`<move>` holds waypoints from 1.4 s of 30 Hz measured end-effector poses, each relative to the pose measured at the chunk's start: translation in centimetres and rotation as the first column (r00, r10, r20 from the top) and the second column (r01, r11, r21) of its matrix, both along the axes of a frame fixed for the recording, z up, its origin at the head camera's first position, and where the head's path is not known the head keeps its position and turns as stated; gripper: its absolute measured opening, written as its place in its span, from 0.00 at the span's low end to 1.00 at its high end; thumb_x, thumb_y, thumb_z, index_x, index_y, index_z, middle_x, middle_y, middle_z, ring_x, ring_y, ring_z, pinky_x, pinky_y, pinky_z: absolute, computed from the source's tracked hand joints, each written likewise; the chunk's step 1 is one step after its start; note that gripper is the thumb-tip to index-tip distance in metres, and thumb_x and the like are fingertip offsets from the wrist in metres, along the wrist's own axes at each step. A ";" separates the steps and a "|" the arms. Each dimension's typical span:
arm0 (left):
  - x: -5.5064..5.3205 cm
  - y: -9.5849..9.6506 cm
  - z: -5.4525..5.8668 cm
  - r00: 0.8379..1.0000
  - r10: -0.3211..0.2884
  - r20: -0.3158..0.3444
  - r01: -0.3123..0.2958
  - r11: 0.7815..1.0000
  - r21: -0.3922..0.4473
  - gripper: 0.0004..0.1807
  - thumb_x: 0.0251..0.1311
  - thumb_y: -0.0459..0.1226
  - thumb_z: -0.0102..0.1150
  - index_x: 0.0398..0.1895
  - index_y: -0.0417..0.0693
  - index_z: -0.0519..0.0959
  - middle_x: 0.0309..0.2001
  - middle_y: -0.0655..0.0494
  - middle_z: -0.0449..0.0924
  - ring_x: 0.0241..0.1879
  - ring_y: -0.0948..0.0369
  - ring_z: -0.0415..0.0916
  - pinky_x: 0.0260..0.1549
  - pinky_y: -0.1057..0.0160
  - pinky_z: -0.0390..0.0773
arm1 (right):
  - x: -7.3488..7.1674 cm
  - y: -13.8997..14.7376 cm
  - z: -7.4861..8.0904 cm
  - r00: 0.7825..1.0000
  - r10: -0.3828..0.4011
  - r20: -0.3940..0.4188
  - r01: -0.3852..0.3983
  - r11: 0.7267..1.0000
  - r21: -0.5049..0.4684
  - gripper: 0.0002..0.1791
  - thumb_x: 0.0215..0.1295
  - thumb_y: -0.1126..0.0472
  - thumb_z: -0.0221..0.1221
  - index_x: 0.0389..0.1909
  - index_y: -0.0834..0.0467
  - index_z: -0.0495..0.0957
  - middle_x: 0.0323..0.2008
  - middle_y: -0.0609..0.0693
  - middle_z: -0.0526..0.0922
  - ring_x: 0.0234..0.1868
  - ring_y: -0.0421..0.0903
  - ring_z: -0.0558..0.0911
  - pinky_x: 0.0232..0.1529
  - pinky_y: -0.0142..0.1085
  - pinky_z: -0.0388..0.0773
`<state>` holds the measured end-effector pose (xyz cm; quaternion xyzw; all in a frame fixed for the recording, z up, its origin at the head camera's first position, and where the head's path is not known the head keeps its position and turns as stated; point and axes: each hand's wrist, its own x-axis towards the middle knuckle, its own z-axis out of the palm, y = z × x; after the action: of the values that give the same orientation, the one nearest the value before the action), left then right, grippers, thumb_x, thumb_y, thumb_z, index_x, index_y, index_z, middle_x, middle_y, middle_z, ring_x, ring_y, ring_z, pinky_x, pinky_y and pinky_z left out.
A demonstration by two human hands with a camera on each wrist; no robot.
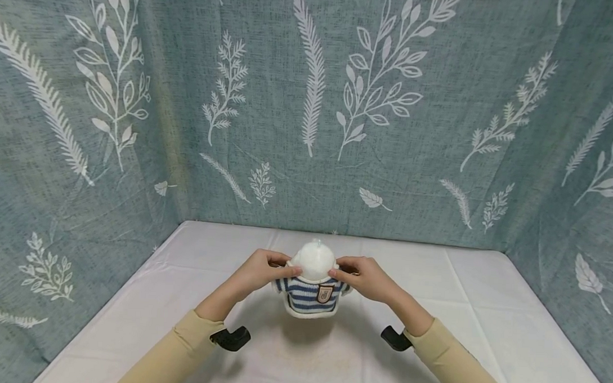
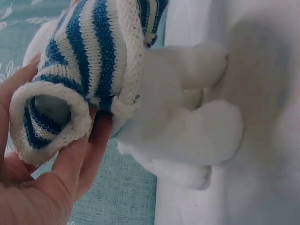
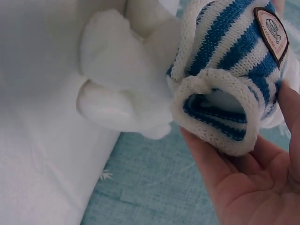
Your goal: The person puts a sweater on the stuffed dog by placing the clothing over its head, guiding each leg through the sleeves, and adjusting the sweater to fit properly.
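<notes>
Both hands were partly closed: the left hand (image 1: 258, 272) pinched one shoulder of the striped sweater (image 1: 303, 298), thumb beside the collar, and the right hand (image 1: 370, 278) held the other shoulder in nearly the same way. The sweater was on a white plush toy (image 1: 315, 260), which was between the hands, over the middle part of the desk (image 1: 450, 298). Its white legs (image 2: 192, 136) stuck out below the hem; whether they touched the desk, I could not tell.

The step seemed to be arranging the sweater on the shoulders. To do it well, I think, both hands should pull equally, so that the collar sits level and the badge (image 1: 325, 294) does not turn aside. The left cuff (image 2: 77, 110) and the right cuff (image 3: 229, 145) were wide, and no paw came out of them, so each sleeve probably needed gentle straightening without stretching the knit.

Farthest, behind the desk, hung a blue-green curtain (image 1: 268, 117) with white leaves.
</notes>
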<state>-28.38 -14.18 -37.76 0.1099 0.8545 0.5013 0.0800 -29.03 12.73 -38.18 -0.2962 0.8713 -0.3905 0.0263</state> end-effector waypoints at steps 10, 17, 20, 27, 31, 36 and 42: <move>0.0 0.2 1.8 0.982 -0.060 -0.181 0.055 0.998 -0.034 0.33 0.49 0.52 0.69 0.59 0.52 0.74 0.56 0.52 0.76 0.56 0.52 0.73 0.52 0.52 0.75 | 0.7 -0.6 0.4 0.993 -0.102 -0.050 0.101 0.995 -0.021 0.25 0.67 0.43 0.54 0.57 0.54 0.76 0.41 0.48 0.84 0.37 0.38 0.80 0.37 0.34 0.77; -0.5 1.0 3.4 0.957 -0.133 -0.256 0.132 0.991 -0.021 0.37 0.48 0.50 0.71 0.63 0.57 0.70 0.63 0.56 0.71 0.65 0.50 0.65 0.61 0.49 0.68 | 1.2 -0.6 1.1 0.985 -0.157 -0.066 0.150 0.984 -0.091 0.23 0.65 0.43 0.56 0.56 0.50 0.76 0.46 0.48 0.84 0.41 0.41 0.81 0.40 0.36 0.78; -0.7 1.5 3.8 0.958 -0.168 -0.234 0.169 0.986 -0.014 0.37 0.48 0.50 0.71 0.64 0.58 0.70 0.63 0.57 0.71 0.64 0.51 0.67 0.58 0.50 0.71 | 1.4 -0.3 1.3 0.983 -0.176 -0.046 0.168 0.975 -0.146 0.21 0.64 0.45 0.58 0.54 0.50 0.77 0.48 0.49 0.83 0.47 0.45 0.82 0.46 0.39 0.79; -1.0 2.1 3.6 0.967 -0.159 -0.199 0.160 0.987 -0.015 0.33 0.47 0.50 0.72 0.59 0.59 0.74 0.56 0.57 0.76 0.56 0.54 0.74 0.51 0.53 0.77 | 2.3 0.7 1.2 0.971 -0.232 -0.056 0.207 0.934 -0.291 0.18 0.60 0.51 0.63 0.50 0.53 0.79 0.47 0.53 0.83 0.49 0.48 0.82 0.50 0.38 0.79; -1.1 2.3 3.4 0.965 -0.142 -0.220 0.139 0.990 -0.028 0.31 0.47 0.50 0.72 0.56 0.58 0.76 0.53 0.57 0.78 0.53 0.55 0.76 0.48 0.54 0.78 | 3.3 0.9 0.8 0.940 -0.302 -0.157 0.230 0.903 -0.362 0.14 0.59 0.52 0.65 0.45 0.51 0.81 0.43 0.50 0.85 0.45 0.44 0.83 0.48 0.35 0.80; -1.2 2.4 3.3 0.962 -0.129 -0.241 0.124 0.992 -0.036 0.30 0.46 0.50 0.72 0.55 0.58 0.77 0.52 0.57 0.79 0.51 0.56 0.77 0.47 0.56 0.79 | 4.5 0.8 0.4 0.907 -0.339 -0.249 0.219 0.886 -0.409 0.11 0.58 0.55 0.65 0.42 0.53 0.81 0.39 0.44 0.85 0.41 0.40 0.83 0.45 0.34 0.80; -1.1 2.4 3.1 0.965 -0.109 -0.240 0.104 0.994 -0.032 0.29 0.46 0.49 0.73 0.54 0.57 0.77 0.50 0.56 0.79 0.50 0.56 0.78 0.45 0.56 0.80 | 5.8 0.2 -0.9 0.952 -0.275 -0.133 0.226 0.927 -0.298 0.09 0.58 0.52 0.65 0.38 0.50 0.83 0.33 0.43 0.86 0.33 0.35 0.83 0.35 0.29 0.81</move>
<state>-29.52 -11.76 -34.63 0.2149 0.8555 0.4711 0.0034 -23.19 12.90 -39.07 -0.2153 0.8372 -0.4825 -0.1413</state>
